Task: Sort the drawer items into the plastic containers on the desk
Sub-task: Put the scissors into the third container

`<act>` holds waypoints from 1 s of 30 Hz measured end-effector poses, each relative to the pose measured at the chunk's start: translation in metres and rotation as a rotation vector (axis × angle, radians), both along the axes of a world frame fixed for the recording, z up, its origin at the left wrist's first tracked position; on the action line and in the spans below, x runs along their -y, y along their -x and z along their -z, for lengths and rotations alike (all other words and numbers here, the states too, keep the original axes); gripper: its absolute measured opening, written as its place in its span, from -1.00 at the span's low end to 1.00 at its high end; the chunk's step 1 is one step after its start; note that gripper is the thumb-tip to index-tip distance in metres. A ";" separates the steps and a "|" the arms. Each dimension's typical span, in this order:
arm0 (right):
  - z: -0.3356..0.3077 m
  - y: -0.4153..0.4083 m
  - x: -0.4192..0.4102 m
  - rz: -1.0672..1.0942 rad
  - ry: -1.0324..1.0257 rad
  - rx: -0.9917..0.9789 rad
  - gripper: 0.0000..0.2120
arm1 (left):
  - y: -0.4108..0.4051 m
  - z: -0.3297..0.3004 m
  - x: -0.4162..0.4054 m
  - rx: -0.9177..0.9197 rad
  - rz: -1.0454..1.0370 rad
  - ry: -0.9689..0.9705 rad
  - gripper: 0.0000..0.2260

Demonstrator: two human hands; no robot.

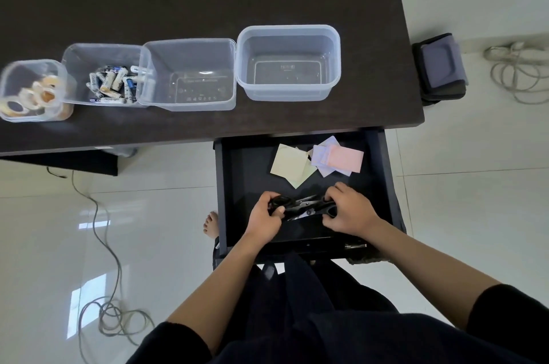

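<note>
1. While both hands reach into the drawer (221,185), the left hand (264,219) and right hand (349,212) grip black scissors (303,206) (apparently several) between them.
2. Beyond the grip lie sticky notes (292,166).

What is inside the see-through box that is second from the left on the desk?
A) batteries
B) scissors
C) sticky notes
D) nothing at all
A: the second container from the left holds a heap of batteries, while the scissors and sticky notes are in the drawer.
</note>
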State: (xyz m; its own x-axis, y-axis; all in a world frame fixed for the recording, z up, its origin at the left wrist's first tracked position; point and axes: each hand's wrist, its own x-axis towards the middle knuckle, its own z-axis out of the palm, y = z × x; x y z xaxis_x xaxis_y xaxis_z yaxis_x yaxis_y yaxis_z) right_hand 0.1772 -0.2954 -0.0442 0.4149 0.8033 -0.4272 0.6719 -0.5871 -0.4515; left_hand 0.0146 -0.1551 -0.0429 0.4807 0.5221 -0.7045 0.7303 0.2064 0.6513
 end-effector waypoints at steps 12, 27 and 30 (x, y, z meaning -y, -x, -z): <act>-0.073 0.013 -0.045 0.498 -0.395 -0.226 -0.68 | 0.021 -0.078 -0.071 0.208 -0.261 -0.025 -0.84; -0.143 0.070 -0.133 0.755 -0.692 -0.233 -0.67 | -0.030 -0.181 -0.251 0.288 -0.318 -0.063 -0.83; -0.146 0.083 -0.143 0.800 -0.717 -0.201 -0.66 | -0.050 -0.169 -0.265 0.191 -0.245 -0.054 -0.82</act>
